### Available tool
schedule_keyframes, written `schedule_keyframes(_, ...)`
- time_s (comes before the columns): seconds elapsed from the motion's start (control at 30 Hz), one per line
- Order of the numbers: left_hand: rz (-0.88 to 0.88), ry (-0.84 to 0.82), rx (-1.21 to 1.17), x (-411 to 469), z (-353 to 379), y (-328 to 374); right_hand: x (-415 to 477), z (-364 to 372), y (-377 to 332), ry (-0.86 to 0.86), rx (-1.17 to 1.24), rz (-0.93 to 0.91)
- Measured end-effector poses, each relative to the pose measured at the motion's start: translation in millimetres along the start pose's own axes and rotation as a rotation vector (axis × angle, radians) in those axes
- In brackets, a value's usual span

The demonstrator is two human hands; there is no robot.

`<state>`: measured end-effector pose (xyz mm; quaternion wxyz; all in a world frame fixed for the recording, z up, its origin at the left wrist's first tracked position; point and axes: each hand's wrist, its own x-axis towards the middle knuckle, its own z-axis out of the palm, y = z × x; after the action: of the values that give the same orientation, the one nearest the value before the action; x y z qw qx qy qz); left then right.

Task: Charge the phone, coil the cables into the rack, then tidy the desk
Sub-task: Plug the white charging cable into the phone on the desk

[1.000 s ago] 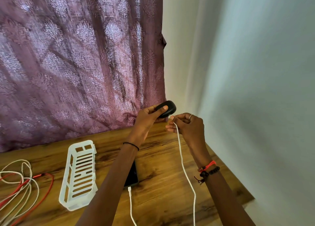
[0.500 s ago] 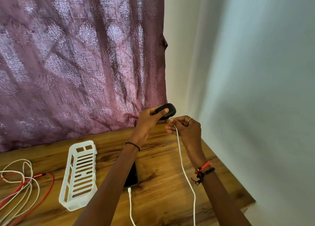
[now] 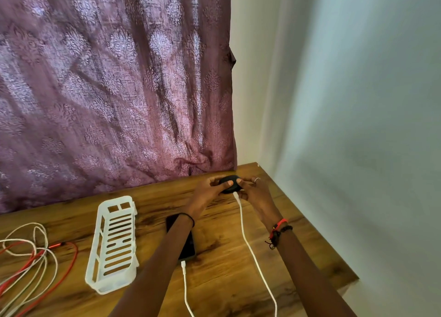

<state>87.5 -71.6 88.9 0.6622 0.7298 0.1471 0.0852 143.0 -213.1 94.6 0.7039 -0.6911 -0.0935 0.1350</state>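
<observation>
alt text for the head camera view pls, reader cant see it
The left hand and right hand hold a small black oval device at the far corner of a wooden desk, with a white cable meeting its near edge. Nearer lie a dark phone, a white slotted rack and tangled red and white cables, before a purple curtain.

My left forearm (image 3: 162,257) covers most of the phone (image 3: 189,245); I see only its far corner and right edge. The left grip (image 3: 207,192) and right grip (image 3: 256,192) hide much of the black device (image 3: 230,181), so I cannot tell whether the plug of the white cable (image 3: 245,235) is fully seated. Both runs of that cable leave the bottom edge. The tangle of red and white cables (image 3: 31,252) is cut off at the left edge.
</observation>
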Motion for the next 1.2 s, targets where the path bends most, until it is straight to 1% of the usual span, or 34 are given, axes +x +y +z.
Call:
schedule_keyframes(0.07, -0.039, -0.014, 0.011, 1.9, -2.9, -15.3, 5.3, 0.0, 17.0, 0.025, 0.042, 0.043)
schedule_keyframes(0.2, -0.032, -0.119, 0.179, 5.3, -4.8, -45.9, 16.9, 0.5, 56.4, 0.064, 0.051, 0.159)
schedule_keyframes(0.37, -0.040, -0.094, 0.377, 4.8, 0.2, -77.2, 21.4, 4.4, 101.3, 0.031, -0.019, 0.289)
schedule_keyframes(0.43, -0.065, -0.103, 0.423, 3.5, 1.9, -88.6, 18.8, 4.4, 114.6, 0.008, -0.011, 0.310)
schedule_keyframes(0.57, -0.088, -0.125, 0.590, 7.9, 2.1, -113.5, 15.5, 3.3, 136.0, -0.026, 0.081, 0.362)
schedule_keyframes(0.67, -0.054, -0.115, 0.675, 11.2, 2.7, -127.4, 15.3, 4.4, 146.2, -0.012, 0.124, 0.397)
schedule_keyframes(0.77, -0.022, -0.104, 0.687, 7.9, 2.9, -126.8, 16.5, 6.4, 151.3, -0.005, 0.097, 0.383)
schedule_keyframes(0.97, -0.014, -0.105, 0.698, 12.0, 2.2, -135.5, 18.5, 6.6, 156.0, 0.001, 0.036, 0.373)
schedule_keyframes(1.07, -0.056, -0.077, 0.691, 13.7, 4.2, -139.9, 17.2, 6.9, 159.4, 0.011, 0.017, 0.371)
schedule_keyframes(1.2, -0.141, -0.106, 0.674, 14.2, 0.6, -142.9, 12.8, 7.2, 155.8, 0.035, 0.022, 0.383)
